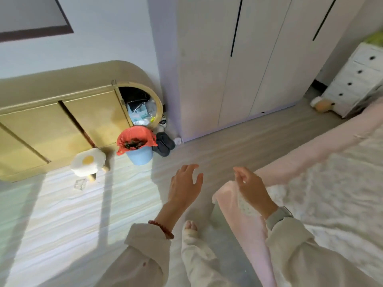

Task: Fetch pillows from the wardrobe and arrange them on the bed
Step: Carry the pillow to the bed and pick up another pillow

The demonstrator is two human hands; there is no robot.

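White wardrobe [248,69] stands upright, doors closed; left hand [184,185] and right hand [251,188] keep each grip released.

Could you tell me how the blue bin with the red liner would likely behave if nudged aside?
The blue bin looks like thin plastic, so probably light and slides easily on the smooth floor. Its loose red liner may shift.

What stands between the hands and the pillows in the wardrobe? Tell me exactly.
The wardrobe doors are closed, so no pillows show. Bare floor lies between both open, empty hands, left hand and right hand, and the doors. The bin stands off to the left.
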